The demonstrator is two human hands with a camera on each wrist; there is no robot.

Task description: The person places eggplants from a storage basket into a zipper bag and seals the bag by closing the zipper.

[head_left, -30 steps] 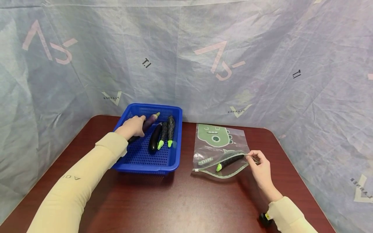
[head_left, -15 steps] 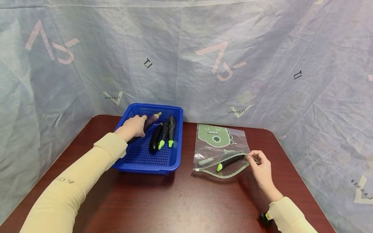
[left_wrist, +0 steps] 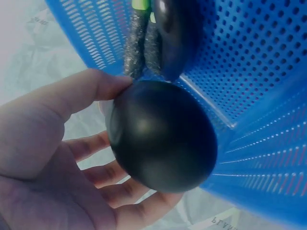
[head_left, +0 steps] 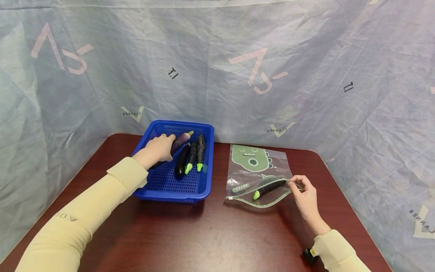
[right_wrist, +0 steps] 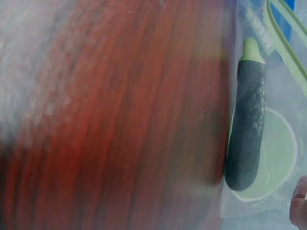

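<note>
My left hand (head_left: pixel 157 150) grips a purple eggplant (head_left: pixel 181 142) inside the blue basket, its pale stem end pointing to the far right. Seen from the left wrist, thumb and fingers curl round the eggplant's dark, glossy blunt end (left_wrist: pixel 160 136). Beside it in the basket lie a darker eggplant (head_left: pixel 182 160) and two bumpy dark cucumbers with bright green ends, one cucumber (head_left: pixel 200 149) nearest the right wall. My right hand (head_left: pixel 306 198) pinches the right corner of a clear zip bag (head_left: pixel 251 177). The bag's mouth gapes towards me, and a dark cucumber (head_left: pixel 270 187) lies in it.
The blue perforated basket (head_left: pixel 170 195) stands at the back left of the dark red wooden table (head_left: pixel 204 234). Grey printed cloth (head_left: pixel 217 75) hangs behind and at both sides. A small black object (head_left: pixel 308 257) shows beside the right cuff.
My left hand and the eggplant have shifted slightly to the right within the basket. The right hand keeps its pinch on the bag's corner, and the bag's mouth stays parted.
</note>
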